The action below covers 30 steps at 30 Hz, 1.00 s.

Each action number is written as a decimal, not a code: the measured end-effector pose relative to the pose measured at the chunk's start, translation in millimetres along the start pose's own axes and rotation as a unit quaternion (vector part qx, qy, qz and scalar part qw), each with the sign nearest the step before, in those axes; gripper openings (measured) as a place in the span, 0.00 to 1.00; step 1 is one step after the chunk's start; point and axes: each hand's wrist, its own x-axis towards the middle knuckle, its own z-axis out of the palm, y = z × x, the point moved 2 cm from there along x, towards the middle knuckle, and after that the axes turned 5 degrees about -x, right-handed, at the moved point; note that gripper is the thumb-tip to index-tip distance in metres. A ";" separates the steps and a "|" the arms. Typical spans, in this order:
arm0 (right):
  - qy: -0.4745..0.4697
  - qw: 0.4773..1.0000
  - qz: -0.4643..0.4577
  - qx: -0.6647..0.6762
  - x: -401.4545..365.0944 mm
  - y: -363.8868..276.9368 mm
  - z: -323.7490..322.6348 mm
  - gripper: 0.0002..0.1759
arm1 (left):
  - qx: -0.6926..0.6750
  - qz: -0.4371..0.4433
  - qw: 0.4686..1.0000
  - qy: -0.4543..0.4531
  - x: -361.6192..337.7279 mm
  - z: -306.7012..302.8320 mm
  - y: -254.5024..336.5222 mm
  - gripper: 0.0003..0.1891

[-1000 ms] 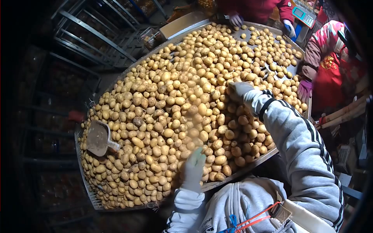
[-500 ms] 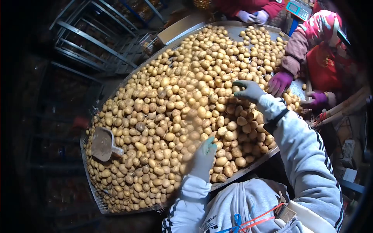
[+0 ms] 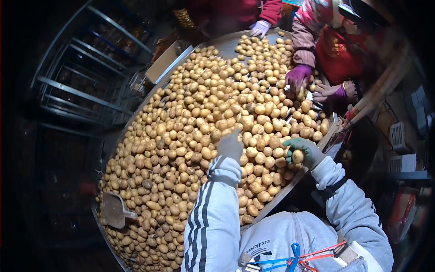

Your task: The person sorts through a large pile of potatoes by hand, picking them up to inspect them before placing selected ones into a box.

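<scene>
Potatoes [image 3: 181,136] are heaped over a large metal-rimmed table [image 3: 283,195]. My left hand [image 3: 231,146], in a grey glove, reaches onto the middle of the heap; its fingers are blurred and partly hidden, and whatever it may hold cannot be made out. My right hand [image 3: 306,152], gloved in grey and green, is at the table's near right edge with its fingers curled round a potato [image 3: 297,156].
A scoop [image 3: 114,211] lies on the potatoes at the left. Across the table, one co-worker's purple-gloved hands [image 3: 299,77] touch potatoes, and another's pale-gloved hand [image 3: 260,29] rests at the far rim. Metal racks [image 3: 86,95] and a cardboard box [image 3: 162,62] stand at upper left.
My left hand has moved forward over the heap. My right hand has come back toward the near right edge and now holds a potato. The view has shifted, and the purple-gloved hands are closer together.
</scene>
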 end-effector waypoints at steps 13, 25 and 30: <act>-0.128 0.806 -0.375 -0.439 13.6 65.4 72.2 0.18 | -0.378 0.070 0.922 -0.036 -166.4 -10.8 51.3 0.34; 0.298 0.888 -0.176 -0.302 -159.1 -3.1 -157.5 0.24 | -0.160 -0.087 0.983 0.010 -225.2 -63.3 -59.3 0.44; 0.278 0.887 -0.179 -0.322 -164.6 1.3 -123.4 0.19 | -0.154 -0.012 0.988 0.000 -177.2 -11.8 -23.8 0.48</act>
